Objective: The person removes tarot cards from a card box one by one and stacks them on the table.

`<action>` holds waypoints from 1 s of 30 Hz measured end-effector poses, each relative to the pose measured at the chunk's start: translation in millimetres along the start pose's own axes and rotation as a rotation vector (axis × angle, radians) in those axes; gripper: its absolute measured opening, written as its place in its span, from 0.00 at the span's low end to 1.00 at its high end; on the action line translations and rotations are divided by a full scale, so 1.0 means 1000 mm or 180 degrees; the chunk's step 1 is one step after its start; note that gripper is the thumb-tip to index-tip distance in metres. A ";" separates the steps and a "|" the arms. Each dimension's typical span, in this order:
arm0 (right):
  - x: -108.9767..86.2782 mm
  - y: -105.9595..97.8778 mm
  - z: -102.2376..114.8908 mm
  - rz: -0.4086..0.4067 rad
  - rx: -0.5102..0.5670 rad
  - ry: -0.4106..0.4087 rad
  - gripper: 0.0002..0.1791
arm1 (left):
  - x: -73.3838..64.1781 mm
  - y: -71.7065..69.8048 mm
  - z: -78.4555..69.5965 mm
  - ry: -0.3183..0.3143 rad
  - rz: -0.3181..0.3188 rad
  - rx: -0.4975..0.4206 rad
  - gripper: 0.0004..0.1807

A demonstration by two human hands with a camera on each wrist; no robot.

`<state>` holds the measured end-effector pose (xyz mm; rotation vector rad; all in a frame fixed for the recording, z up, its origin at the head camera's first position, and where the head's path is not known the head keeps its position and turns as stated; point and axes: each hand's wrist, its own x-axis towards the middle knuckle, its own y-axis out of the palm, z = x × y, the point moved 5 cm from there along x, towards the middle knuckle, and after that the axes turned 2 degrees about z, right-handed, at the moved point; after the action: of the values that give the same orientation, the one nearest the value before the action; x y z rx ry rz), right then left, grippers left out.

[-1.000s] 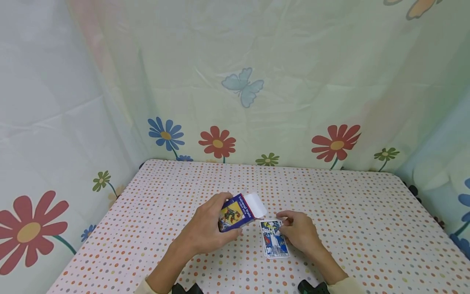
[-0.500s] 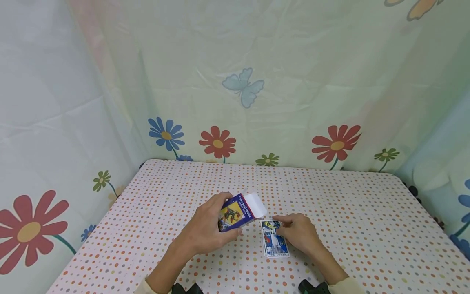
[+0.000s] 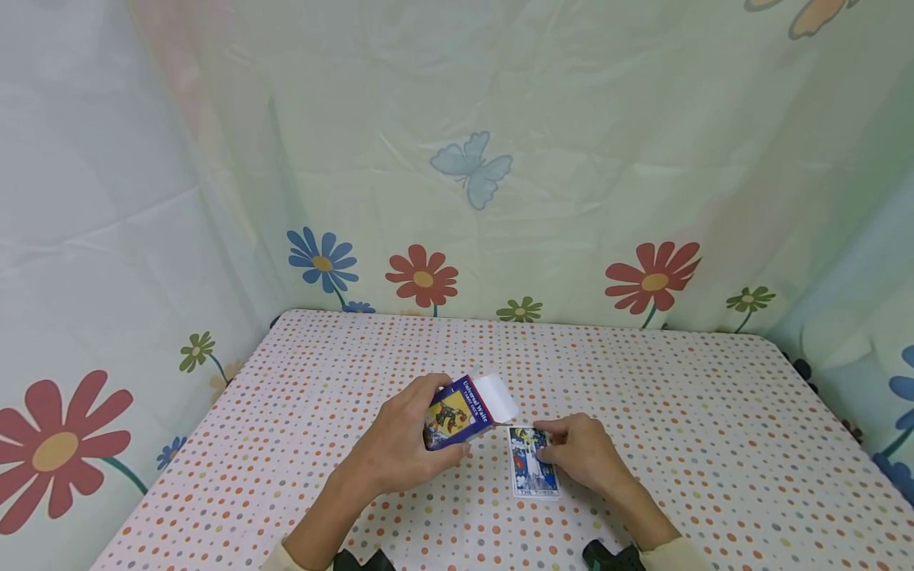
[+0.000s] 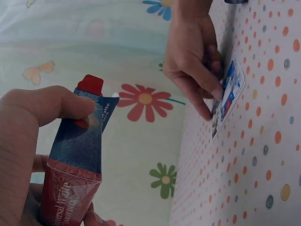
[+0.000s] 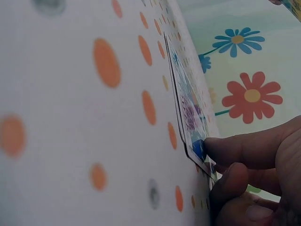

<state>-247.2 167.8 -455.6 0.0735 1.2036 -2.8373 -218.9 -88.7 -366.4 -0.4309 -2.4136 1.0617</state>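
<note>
My left hand (image 3: 400,440) grips a blue tarot card box (image 3: 457,414) above the table, tilted, its white end flap (image 3: 497,399) standing open toward the right. In the left wrist view the box (image 4: 77,146) shows its red end, with the thumb along its blue side. To the right, a few tarot cards (image 3: 531,474) lie face up on the table, a tower picture on top. My right hand (image 3: 585,452) pinches the top card by its upper right corner, thumb on its face. In the right wrist view the card (image 5: 190,106) sits slightly off the one beneath.
The table (image 3: 678,412) wears a white cloth with coloured dots. A curtain (image 3: 557,230) printed with flowers and butterflies hangs behind it and along the sides. Black wrist mounts (image 3: 610,555) show at the front edge of the view.
My right fingers have shifted slightly left onto the card corner. The top card has slid a little away from me over the one beneath. The left hand and box stay still.
</note>
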 end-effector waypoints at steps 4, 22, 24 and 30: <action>-0.001 -0.001 0.001 -0.0013 0.0045 -0.0016 0.24 | 0.000 0.000 0.000 0.0002 -0.0013 0.0018 0.41; -0.002 -0.007 0.006 -0.0208 0.0198 -0.0090 0.23 | 0.001 0.001 0.000 -0.0011 0.0017 0.0029 0.41; -0.003 -0.010 0.008 -0.0328 0.0167 -0.0138 0.23 | 0.001 0.001 0.000 -0.0006 0.0021 0.0031 0.41; -0.007 -0.015 0.018 -0.0685 0.0328 -0.0196 0.20 | 0.000 0.001 0.000 -0.0049 0.0058 0.0025 0.42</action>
<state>-241.2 165.1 -431.8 -0.1469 1.1155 -3.0589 -219.4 -87.9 -367.5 -0.4445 -2.4226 1.0859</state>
